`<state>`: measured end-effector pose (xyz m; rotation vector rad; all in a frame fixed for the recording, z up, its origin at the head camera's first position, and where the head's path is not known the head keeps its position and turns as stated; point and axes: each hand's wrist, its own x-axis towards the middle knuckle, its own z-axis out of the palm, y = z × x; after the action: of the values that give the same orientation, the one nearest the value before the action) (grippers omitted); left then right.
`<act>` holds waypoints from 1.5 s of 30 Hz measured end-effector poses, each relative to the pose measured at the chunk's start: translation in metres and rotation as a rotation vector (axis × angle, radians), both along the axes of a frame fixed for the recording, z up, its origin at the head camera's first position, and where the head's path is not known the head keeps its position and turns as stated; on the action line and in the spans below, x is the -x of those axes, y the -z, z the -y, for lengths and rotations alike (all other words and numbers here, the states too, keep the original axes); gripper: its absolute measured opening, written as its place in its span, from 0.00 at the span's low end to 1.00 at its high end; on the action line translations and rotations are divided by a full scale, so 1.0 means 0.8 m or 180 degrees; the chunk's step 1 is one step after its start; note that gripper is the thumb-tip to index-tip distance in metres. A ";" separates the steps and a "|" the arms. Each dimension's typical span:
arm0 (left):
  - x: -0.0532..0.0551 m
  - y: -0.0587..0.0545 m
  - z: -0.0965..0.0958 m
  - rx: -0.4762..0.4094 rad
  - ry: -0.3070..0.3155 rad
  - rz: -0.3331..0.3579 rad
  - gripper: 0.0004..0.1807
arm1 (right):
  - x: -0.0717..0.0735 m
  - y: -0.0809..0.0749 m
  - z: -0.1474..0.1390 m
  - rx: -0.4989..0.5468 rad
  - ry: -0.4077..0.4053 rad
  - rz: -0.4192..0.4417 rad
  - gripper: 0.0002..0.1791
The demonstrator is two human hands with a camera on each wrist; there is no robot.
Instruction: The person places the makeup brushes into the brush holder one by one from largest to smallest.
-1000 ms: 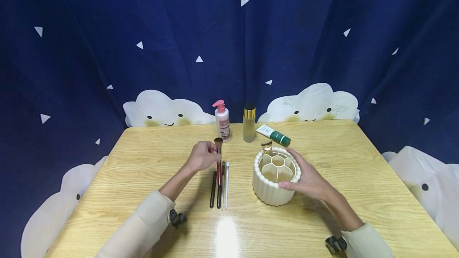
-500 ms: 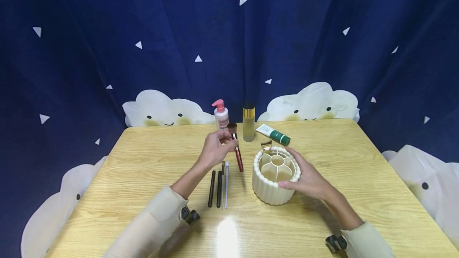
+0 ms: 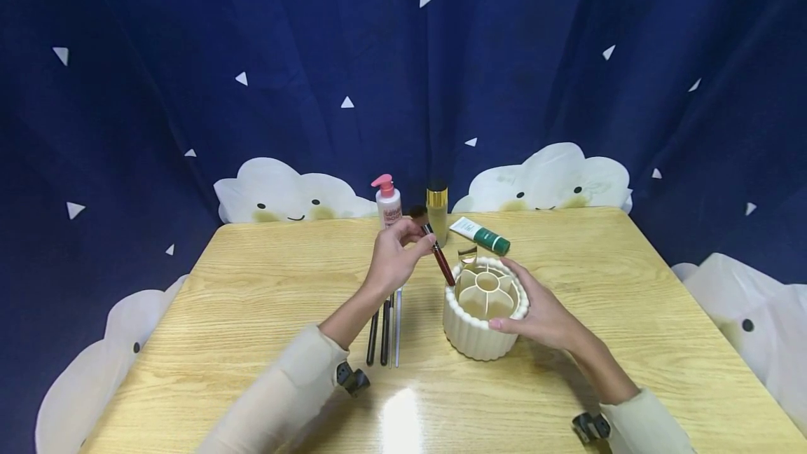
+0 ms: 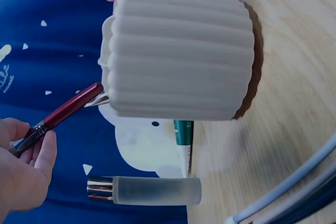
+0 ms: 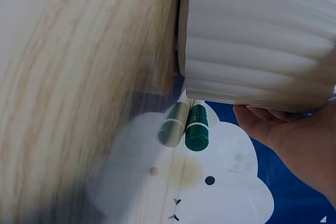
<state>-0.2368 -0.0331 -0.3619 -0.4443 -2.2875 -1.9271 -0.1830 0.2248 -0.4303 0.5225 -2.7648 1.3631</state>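
Note:
My left hand pinches a makeup brush near its metal collar, dark bristles up and red handle slanting down. In the head view the handle's tip is at the left rim of a cream ribbed brush holder; whether they touch, I cannot tell. Round compartments divide the holder inside, and a shiny gold piece sticks up at its back left. My right hand grips the holder's right side, thumb over the front rim. Several more brushes lie side by side to the left, partly behind my left forearm.
Behind the hands stand a pink-topped pump bottle and a frosted bottle with a gold collar. A green and white tube lies behind the holder. The wooden table ends at a dark blue curtain.
My left hand has lifted the red-handled brush off the row and carried it right to the holder's rim, its handle tilting more. The right hand and holder have stayed in place.

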 end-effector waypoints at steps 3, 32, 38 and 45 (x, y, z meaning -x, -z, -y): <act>-0.001 0.004 -0.005 0.0075 -0.0010 -0.0078 0.08 | 0.000 0.001 0.000 -0.0004 0.0000 0.0001 0.60; -0.018 0.044 -0.028 0.0919 -0.0024 -0.0109 0.10 | -0.001 0.000 -0.002 0.0049 -0.0017 -0.0036 0.59; -0.021 0.050 -0.031 0.1085 -0.0019 -0.0161 0.10 | 0.000 0.002 -0.002 0.0020 0.0006 -0.0036 0.59; -0.020 0.051 -0.034 0.1170 0.0059 -0.0080 0.11 | 0.001 0.003 -0.001 0.0016 -0.0018 -0.0022 0.60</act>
<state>-0.2206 -0.0058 -0.4030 -0.5222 -2.6331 -1.4944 -0.1835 0.2260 -0.4328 0.5341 -2.7558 1.3666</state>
